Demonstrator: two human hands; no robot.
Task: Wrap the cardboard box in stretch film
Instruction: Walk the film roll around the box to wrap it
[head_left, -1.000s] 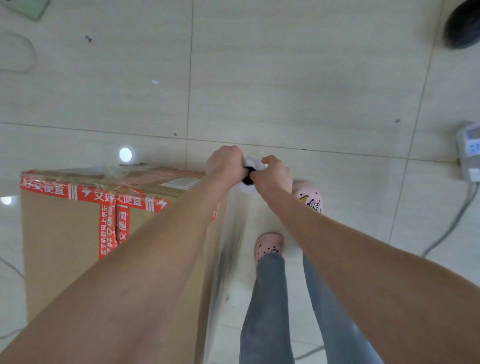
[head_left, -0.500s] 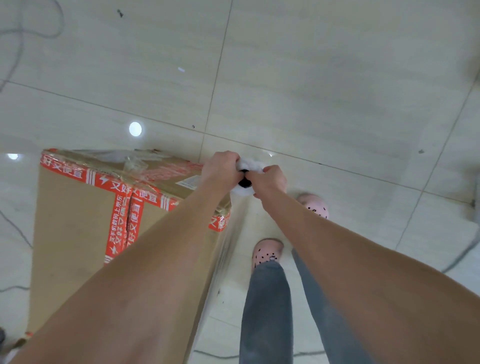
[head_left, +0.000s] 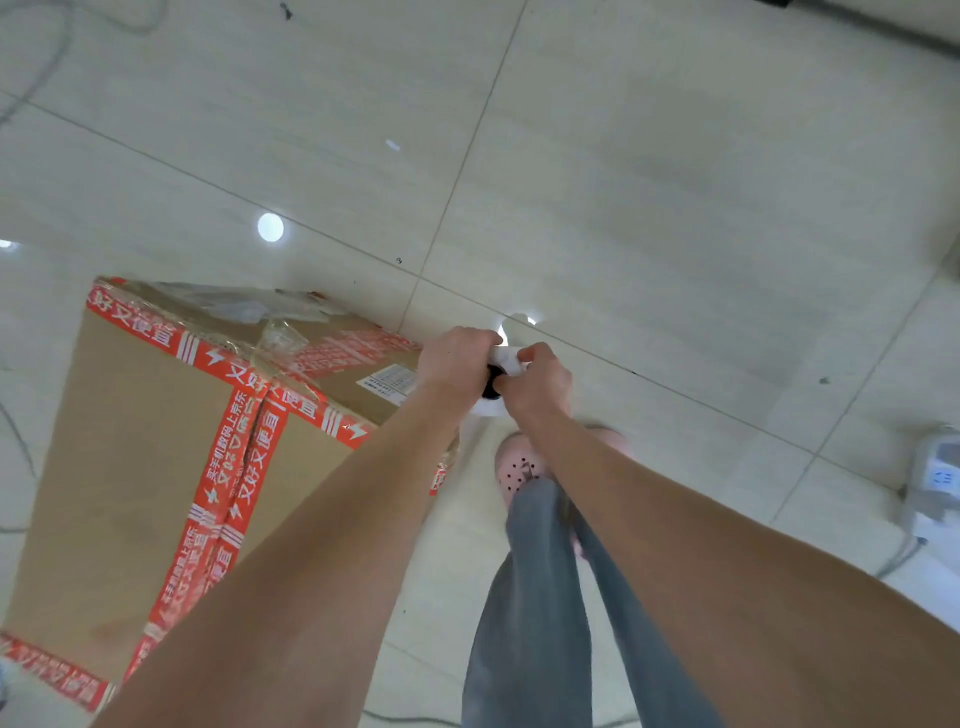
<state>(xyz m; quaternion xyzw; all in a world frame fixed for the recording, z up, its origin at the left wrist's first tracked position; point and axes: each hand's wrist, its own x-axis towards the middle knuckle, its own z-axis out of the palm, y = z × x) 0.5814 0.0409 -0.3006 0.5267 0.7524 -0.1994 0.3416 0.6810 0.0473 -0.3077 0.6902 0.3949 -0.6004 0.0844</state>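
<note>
Left hand and right hand clench the film roll just right of the cardboard box, presumably to pull the film taut.

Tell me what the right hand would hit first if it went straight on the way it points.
Probably the left hand, just across the film roll both grip; depth is hard to judge.

We see the cardboard box standing on the floor at left. Beside its right top corner the left hand and right hand meet, with the film roll between them, above a shoe. A power strip lies far right.
</note>
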